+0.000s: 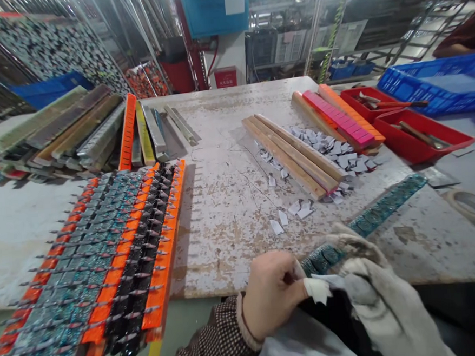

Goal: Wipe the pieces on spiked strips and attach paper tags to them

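My left hand (pixel 272 292), bare and in a checked sleeve, is closed in a pinch in front of me at the table's near edge. White tape (pixel 318 290) shows at its thumb tip; what the fingers pinch is hidden. My right hand (pixel 371 288) wears a soiled white glove, its fingers closed around a teal glittery strip (pixel 389 205) that slants up to the right across the table edge. Between the two hands a small whitish piece (pixel 330 280) shows, touching the glove. Nearby lie loose cut white paper pieces (pixel 304 210).
At left, orange, black and teal bars (pixel 121 256) carry rows of pointed pieces and overhang the near edge. Behind them is a pile of long bars (pixel 67 127). Wooden bars (pixel 293 155), pink bar (pixel 339 117), red bins (pixel 421 132), blue crate (pixel 438 85) and tape roll (pixel 471 205) occupy the right.
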Demonstrator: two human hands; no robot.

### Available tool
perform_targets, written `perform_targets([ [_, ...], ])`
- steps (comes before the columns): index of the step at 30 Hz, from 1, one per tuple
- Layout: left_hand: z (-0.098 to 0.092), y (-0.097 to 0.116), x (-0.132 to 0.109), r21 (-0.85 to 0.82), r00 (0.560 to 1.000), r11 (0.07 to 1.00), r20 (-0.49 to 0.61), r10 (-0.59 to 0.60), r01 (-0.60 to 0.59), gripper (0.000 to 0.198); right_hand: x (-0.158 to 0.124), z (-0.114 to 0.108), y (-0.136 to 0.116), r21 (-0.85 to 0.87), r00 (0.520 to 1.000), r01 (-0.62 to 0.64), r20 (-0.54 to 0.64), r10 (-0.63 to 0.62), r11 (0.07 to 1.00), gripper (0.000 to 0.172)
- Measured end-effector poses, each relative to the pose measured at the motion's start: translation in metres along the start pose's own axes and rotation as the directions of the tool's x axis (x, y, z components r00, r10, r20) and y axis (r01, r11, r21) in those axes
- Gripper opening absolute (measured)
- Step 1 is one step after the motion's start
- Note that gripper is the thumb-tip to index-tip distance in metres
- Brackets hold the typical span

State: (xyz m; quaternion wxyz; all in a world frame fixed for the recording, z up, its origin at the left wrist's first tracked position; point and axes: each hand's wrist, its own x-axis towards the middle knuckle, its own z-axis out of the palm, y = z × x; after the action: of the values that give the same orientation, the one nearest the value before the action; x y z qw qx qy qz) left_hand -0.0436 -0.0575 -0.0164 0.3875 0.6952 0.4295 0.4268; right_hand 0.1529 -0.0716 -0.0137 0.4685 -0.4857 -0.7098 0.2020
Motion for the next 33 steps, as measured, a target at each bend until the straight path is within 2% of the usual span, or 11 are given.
perform_targets([
  [1, 0.001, -0.002, 0.0, 0.02, 0.999, 0.999, -0.019, -0.048, 0.048, 0.054, -0.001, 0.003, -0.001, -0.054, 0.997, 0.08, -0.018, -0.081, 0.995, 0.007],
  [3, 0.002, -0.004, -0.002, 0.001, 0.998, 0.999, 0.043, -0.045, 0.045, 0.051, -0.003, 0.01, 0.0, -0.121, 0.984, 0.177, 0.014, -0.176, 0.977, 0.012],
  [6, 0.001, -0.005, -0.006, -0.073, 0.988, 0.996, 0.137, 0.063, -0.054, 0.045, -0.005, 0.016, 0.005, -0.127, 0.984, 0.144, 0.127, -0.128, 0.981, 0.017],
  [8, -0.002, -0.009, -0.003, -0.052, 0.983, 0.995, 0.163, 0.09, -0.083, 0.041, -0.004, 0.015, 0.01, -0.127, 0.983, 0.127, 0.146, -0.108, 0.984, 0.02],
  [11, -0.01, -0.02, 0.013, 0.197, 0.986, 0.98, 0.166, -0.024, -0.009, 0.026, -0.002, 0.01, 0.018, -0.238, 0.976, 0.215, 0.081, -0.201, 0.947, 0.016],
  [13, -0.014, -0.029, 0.032, 0.465, 0.982, 0.879, 0.088, -0.167, 0.108, 0.02, -0.002, 0.009, 0.021, -0.349, 0.958, 0.287, 0.108, -0.266, 0.892, 0.01],
  [15, -0.013, -0.038, 0.051, 0.664, 0.964, 0.724, 0.02, -0.265, 0.185, 0.025, -0.003, 0.012, 0.022, -0.417, 0.934, 0.356, 0.197, -0.299, 0.836, 0.009],
  [18, -0.004, -0.048, 0.071, 0.764, 0.946, 0.622, 0.046, -0.32, 0.174, 0.026, -0.004, 0.021, 0.02, -0.477, 0.901, 0.429, 0.289, -0.324, 0.767, 0.009],
  [24, 0.006, -0.057, 0.077, 0.736, 0.942, 0.658, 0.086, -0.325, 0.16, 0.023, 0.004, 0.032, 0.014, -0.555, 0.883, 0.459, 0.368, -0.29, 0.694, 0.013],
  [29, -0.002, -0.059, 0.067, 0.671, 0.955, 0.726, 0.089, -0.284, 0.153, 0.027, -0.002, 0.028, 0.026, -0.451, 0.899, 0.409, 0.348, -0.266, 0.794, 0.008],
  [33, -0.009, -0.056, 0.046, 0.452, 0.975, 0.873, 0.03, -0.219, 0.182, 0.024, -0.008, 0.031, 0.031, -0.423, 0.905, 0.404, 0.316, -0.286, 0.811, 0.005],
])
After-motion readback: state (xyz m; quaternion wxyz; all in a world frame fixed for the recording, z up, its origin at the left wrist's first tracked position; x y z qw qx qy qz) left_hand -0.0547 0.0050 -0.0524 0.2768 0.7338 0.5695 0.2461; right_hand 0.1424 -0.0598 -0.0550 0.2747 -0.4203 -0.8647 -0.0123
